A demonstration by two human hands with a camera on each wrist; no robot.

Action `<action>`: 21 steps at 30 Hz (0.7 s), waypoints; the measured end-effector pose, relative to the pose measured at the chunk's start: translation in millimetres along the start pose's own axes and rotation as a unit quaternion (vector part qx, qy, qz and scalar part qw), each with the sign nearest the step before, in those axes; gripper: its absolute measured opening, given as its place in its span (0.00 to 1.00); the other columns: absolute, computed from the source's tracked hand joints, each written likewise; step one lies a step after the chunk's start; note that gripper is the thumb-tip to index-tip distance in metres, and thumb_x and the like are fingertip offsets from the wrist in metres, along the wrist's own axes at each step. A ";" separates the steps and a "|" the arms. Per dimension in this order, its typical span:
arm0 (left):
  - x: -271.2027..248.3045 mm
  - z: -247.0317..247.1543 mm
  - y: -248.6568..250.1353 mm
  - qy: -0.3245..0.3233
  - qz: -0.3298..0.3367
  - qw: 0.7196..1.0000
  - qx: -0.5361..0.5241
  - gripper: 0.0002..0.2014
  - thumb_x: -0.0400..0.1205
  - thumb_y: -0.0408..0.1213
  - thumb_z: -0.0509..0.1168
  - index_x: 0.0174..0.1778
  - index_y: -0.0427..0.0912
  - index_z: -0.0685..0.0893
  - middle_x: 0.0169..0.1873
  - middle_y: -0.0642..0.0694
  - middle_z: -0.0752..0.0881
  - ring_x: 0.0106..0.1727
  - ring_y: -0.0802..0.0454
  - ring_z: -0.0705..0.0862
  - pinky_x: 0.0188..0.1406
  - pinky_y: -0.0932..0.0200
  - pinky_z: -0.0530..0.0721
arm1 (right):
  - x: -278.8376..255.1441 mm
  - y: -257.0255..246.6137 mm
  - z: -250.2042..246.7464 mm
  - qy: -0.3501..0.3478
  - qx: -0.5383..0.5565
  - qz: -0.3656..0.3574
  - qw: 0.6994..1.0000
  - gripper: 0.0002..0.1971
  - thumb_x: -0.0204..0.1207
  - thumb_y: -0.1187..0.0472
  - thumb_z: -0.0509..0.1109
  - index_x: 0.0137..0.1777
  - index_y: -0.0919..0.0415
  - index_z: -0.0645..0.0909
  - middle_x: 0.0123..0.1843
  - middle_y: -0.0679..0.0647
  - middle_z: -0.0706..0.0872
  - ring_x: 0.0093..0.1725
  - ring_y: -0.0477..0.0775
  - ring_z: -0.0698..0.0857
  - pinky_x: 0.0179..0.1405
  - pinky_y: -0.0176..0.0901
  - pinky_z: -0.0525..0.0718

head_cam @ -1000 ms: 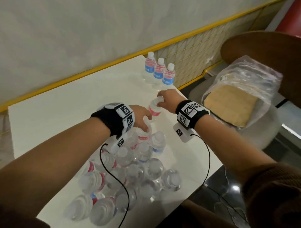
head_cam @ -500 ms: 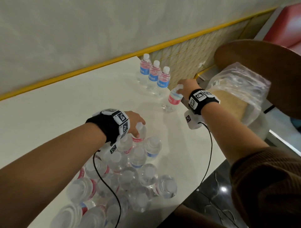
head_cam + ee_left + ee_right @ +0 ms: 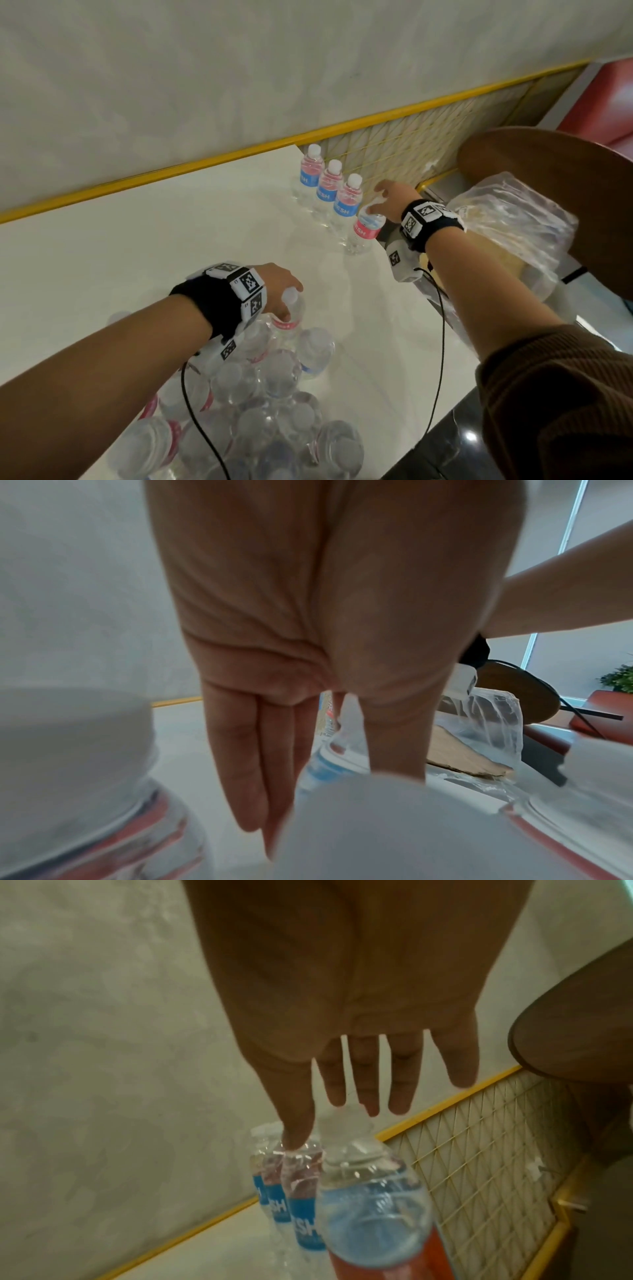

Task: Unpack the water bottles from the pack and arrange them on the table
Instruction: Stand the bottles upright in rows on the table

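A head-worn camera looks down at a white table (image 3: 171, 246) set against a pale wall with a yellow trim strip (image 3: 205, 164) along its base.

At about 1 o'clock from the middle of the table, three upright water bottles (image 3: 327, 190) with pink-and-blue labels stand in a diagonal row at the table's far right corner. A fourth bottle (image 3: 363, 233) stands upright on the table, just beside the nearest of the three, continuing the row toward the table's right edge. The right hand (image 3: 390, 202) is above its cap; in the right wrist view the fingers (image 3: 399, 1085) are straight and spread above the cap, grasping nothing, though whether a fingertip touches the cap cannot be told.

At about 6 o'clock, near the front edge, lies the pack of bottles (image 3: 260, 411), a tight cluster seen mostly from above as white caps. The left hand (image 3: 279, 294) is at the far end of this cluster, at the neck of one bottle (image 3: 291, 315) with a pink label. The left wrist view shows the fingers (image 3: 253, 764) extended downward between blurred caps; whether they grasp the bottle cannot be told.

At 3 o'clock, off the table's right edge, crumpled clear plastic wrap (image 3: 513, 219) holding a cardboard sheet (image 3: 455, 753) rests beside a round brown seat back (image 3: 548, 178).
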State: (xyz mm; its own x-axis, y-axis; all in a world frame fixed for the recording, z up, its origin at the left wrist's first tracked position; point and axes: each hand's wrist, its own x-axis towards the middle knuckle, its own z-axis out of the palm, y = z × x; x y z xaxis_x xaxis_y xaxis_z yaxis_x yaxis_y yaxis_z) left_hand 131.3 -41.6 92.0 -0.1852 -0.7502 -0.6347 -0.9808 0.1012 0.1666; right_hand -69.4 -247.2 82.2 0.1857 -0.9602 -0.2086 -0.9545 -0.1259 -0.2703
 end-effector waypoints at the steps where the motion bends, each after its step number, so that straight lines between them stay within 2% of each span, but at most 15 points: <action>1: -1.2 -1.1 -0.6 0.003 0.001 1.000 -0.005 0.31 0.82 0.41 0.67 0.80 0.46 0.65 0.77 0.44 0.70 0.77 0.47 0.70 0.73 0.58 0.67 | 3.0 -3.0 -3.9 0.011 0.013 0.003 1.000 0.28 0.74 0.53 0.73 0.72 0.57 0.72 0.69 0.59 0.79 0.66 0.62 0.79 0.61 0.50 0.78; 5: -0.9 -4.2 0.9 0.005 0.001 1.000 -0.008 0.30 0.81 0.42 0.68 0.80 0.47 0.66 0.76 0.44 0.72 0.76 0.46 0.71 0.72 0.55 0.70 | 7.8 -21.1 -11.3 0.030 -0.003 -0.022 0.999 0.27 0.78 0.50 0.68 0.76 0.51 0.68 0.72 0.54 0.78 0.69 0.60 0.78 0.66 0.53 0.77; 9: -0.5 -3.3 1.8 0.004 -0.002 1.000 -0.006 0.31 0.81 0.42 0.67 0.80 0.47 0.66 0.76 0.44 0.72 0.76 0.47 0.71 0.72 0.56 0.70 | 10.4 -36.5 -0.1 -0.010 0.017 -0.042 0.999 0.28 0.80 0.52 0.66 0.79 0.50 0.65 0.74 0.59 0.76 0.71 0.63 0.77 0.67 0.52 0.75; 12: -0.2 -2.2 -0.9 0.007 0.008 1.000 0.001 0.30 0.81 0.43 0.67 0.79 0.47 0.67 0.76 0.46 0.72 0.75 0.50 0.72 0.70 0.59 0.71 | 12.3 -45.0 3.4 -0.008 0.019 -0.053 0.998 0.21 0.80 0.56 0.64 0.73 0.52 0.72 0.68 0.61 0.81 0.66 0.65 0.80 0.65 0.55 0.78; 17: 2.7 -1.4 -4.3 -0.004 0.017 1.000 0.012 0.34 0.80 0.46 0.68 0.81 0.50 0.63 0.77 0.49 0.70 0.77 0.49 0.70 0.72 0.59 0.68 | 17.3 -55.4 2.9 0.012 0.000 -0.030 0.999 0.17 0.78 0.60 0.66 0.66 0.51 0.78 0.63 0.59 0.83 0.64 0.65 0.80 0.70 0.64 0.74; 19: 3.7 -0.8 -6.0 -0.004 0.019 1.000 0.015 0.34 0.80 0.46 0.68 0.81 0.50 0.63 0.77 0.49 0.70 0.77 0.49 0.70 0.72 0.59 0.68 | 20.1 -55.2 4.5 0.010 0.006 -0.031 0.999 0.16 0.77 0.60 0.67 0.65 0.51 0.79 0.63 0.60 0.83 0.63 0.65 0.80 0.68 0.62 0.75; 21: 5.3 -0.1 -5.0 -0.002 0.015 1.000 0.016 0.34 0.80 0.45 0.67 0.81 0.49 0.62 0.78 0.49 0.69 0.77 0.50 0.69 0.72 0.60 0.67 | 19.4 -53.2 3.7 0.007 0.017 -0.026 1.000 0.17 0.77 0.59 0.67 0.66 0.52 0.78 0.64 0.60 0.82 0.62 0.65 0.81 0.63 0.55 0.80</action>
State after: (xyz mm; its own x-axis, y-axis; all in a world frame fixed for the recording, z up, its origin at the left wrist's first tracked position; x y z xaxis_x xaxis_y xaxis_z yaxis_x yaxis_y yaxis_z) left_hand 135.3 -46.2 87.9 -0.2143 -0.7444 -0.6324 -0.9764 0.1448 0.1604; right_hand -14.2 -258.2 89.1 0.2312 -0.9560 -0.1808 -0.9354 -0.1673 -0.3116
